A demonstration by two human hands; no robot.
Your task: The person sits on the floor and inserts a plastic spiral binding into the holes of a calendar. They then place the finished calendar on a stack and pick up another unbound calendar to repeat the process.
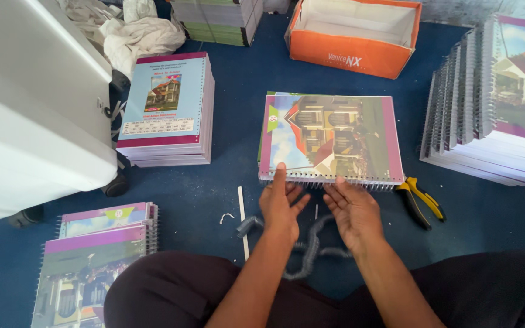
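I see the spiral-bound booklet [330, 138] on the floor [226, 121], just ahead of both hands. Pliers [419, 199] lie just right of it, a box [353, 36] behind, one stack of booklets [166, 109] left, another stack [493, 103] far right.

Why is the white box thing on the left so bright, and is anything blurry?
Head view: the white machine is washed out by strong light, so its surface detail is lost; the notebook cover shows a soft sheen; both hands, left hand and right hand, look sharp; the edges bend slightly.
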